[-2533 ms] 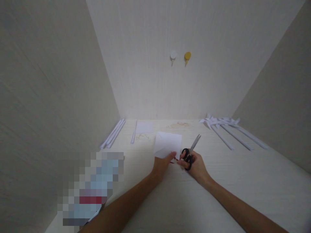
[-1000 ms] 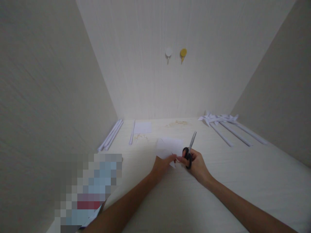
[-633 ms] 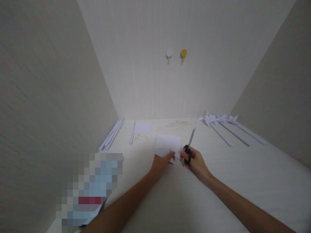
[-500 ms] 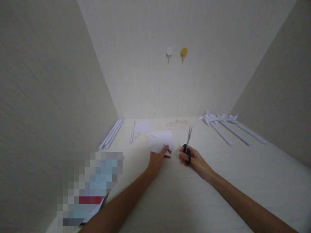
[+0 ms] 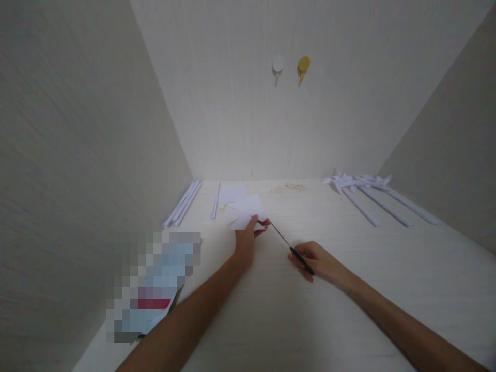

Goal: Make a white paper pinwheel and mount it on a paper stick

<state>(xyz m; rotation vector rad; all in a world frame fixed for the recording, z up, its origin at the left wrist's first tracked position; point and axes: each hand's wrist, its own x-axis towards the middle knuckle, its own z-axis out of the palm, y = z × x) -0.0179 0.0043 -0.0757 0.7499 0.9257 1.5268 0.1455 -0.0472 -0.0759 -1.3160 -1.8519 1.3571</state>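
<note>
- Currently, a white folded paper sheet [image 5: 245,213] is pinched at its near corner by the left hand [image 5: 246,241], held just above the pale tabletop [image 5: 349,289].
- Black-handled steel scissors [image 5: 289,243] are clasped in the right hand [image 5: 315,260], blades shut, tips pointed at the sheet, seemingly ready for cutting.
- Rolled white paper sticks [image 5: 182,204] are kept along the left wall, finished paper pinwheels [image 5: 364,188] to the far right; open room is left between.
</note>
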